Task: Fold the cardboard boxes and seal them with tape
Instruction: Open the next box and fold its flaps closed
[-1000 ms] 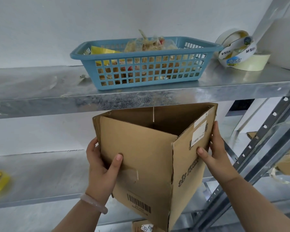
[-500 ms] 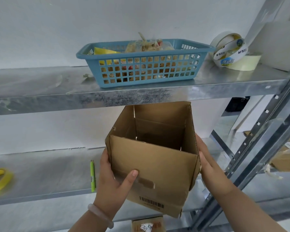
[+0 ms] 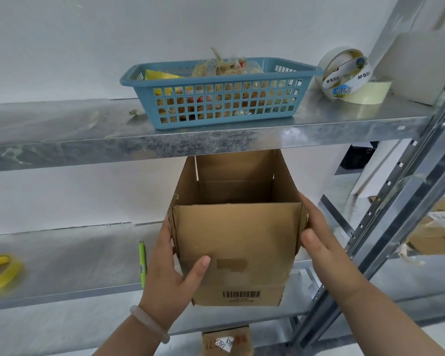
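Turned square to us since a second earlier, the open brown cardboard box (image 3: 237,242) faced front.
We held it just below the upper grey metal shelf (image 3: 62,124), open top upward; our left hand (image 3: 170,276) had fingers clamped on its left side, thumb on the front panel, our right hand (image 3: 324,242) likewise on the right edge.

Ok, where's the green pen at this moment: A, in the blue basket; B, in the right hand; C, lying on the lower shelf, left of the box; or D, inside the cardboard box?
C: the green pen lies on the lower shelf, just left of the left hand that grips the cardboard box.
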The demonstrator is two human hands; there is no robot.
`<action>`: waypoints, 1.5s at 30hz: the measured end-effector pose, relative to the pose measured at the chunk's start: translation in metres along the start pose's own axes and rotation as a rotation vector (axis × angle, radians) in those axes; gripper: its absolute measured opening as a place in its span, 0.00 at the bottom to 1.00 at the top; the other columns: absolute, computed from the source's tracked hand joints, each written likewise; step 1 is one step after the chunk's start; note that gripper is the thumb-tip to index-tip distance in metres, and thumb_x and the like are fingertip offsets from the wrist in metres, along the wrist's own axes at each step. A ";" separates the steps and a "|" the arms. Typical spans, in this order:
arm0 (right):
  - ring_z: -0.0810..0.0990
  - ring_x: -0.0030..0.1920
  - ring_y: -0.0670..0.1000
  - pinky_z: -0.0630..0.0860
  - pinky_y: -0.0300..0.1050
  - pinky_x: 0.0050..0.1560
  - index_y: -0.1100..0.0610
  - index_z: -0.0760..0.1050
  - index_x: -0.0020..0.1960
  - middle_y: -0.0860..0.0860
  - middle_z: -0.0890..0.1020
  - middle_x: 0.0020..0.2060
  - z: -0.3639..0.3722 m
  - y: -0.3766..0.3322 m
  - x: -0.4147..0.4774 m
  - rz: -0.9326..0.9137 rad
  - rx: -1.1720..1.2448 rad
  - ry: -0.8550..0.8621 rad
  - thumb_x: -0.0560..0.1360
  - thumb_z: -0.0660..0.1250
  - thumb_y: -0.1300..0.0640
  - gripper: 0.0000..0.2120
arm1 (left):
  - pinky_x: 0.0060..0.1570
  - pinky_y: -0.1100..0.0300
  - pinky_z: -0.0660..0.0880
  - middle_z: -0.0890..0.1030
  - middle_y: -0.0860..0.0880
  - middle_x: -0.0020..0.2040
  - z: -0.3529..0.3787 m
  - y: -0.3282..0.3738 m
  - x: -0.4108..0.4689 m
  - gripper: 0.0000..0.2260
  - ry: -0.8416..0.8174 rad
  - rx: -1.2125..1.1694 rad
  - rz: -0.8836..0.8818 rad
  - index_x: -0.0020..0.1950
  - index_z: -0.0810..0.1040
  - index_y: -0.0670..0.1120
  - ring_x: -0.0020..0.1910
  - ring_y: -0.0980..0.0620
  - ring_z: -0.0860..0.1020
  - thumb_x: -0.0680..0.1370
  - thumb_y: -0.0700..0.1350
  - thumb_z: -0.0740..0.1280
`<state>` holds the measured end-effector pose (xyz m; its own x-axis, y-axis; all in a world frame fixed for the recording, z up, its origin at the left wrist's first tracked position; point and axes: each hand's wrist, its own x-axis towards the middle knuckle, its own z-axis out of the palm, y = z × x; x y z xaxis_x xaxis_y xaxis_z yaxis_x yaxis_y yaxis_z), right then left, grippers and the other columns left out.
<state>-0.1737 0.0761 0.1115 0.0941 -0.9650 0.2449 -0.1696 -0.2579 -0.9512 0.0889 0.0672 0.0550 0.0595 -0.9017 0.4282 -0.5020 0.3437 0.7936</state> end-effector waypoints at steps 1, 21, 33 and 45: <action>0.66 0.67 0.32 0.71 0.27 0.57 0.36 0.56 0.74 0.28 0.67 0.67 0.000 0.001 -0.001 -0.004 -0.048 -0.010 0.66 0.63 0.26 0.41 | 0.60 0.45 0.75 0.56 0.75 0.67 -0.001 0.000 0.001 0.38 -0.011 0.029 0.006 0.71 0.45 0.73 0.67 0.51 0.68 0.68 0.69 0.65; 0.70 0.67 0.37 0.80 0.44 0.55 0.46 0.79 0.50 0.34 0.68 0.70 -0.020 -0.032 0.005 0.001 -0.189 -0.038 0.61 0.75 0.44 0.19 | 0.41 0.62 0.81 0.67 0.59 0.62 -0.048 0.040 0.046 0.20 -0.152 0.090 0.192 0.54 0.70 0.58 0.61 0.58 0.69 0.67 0.65 0.67; 0.65 0.70 0.37 0.74 0.29 0.53 0.43 0.78 0.46 0.32 0.66 0.69 -0.018 -0.029 0.004 -0.015 -0.256 0.010 0.72 0.72 0.55 0.07 | 0.46 0.78 0.69 0.72 0.62 0.62 -0.055 0.040 0.049 0.15 -0.158 0.095 0.204 0.54 0.74 0.64 0.62 0.64 0.69 0.76 0.44 0.69; 0.62 0.70 0.33 0.74 0.32 0.54 0.41 0.76 0.46 0.30 0.68 0.66 -0.019 -0.032 0.002 -0.031 -0.318 0.014 0.74 0.70 0.54 0.07 | 0.54 0.68 0.70 0.74 0.63 0.56 -0.054 0.036 0.054 0.10 -0.118 0.165 0.234 0.49 0.74 0.61 0.61 0.61 0.70 0.75 0.47 0.70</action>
<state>-0.1866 0.0813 0.1459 0.0904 -0.9564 0.2776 -0.4652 -0.2870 -0.8374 0.1202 0.0448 0.1302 -0.1701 -0.8307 0.5301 -0.6238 0.5072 0.5947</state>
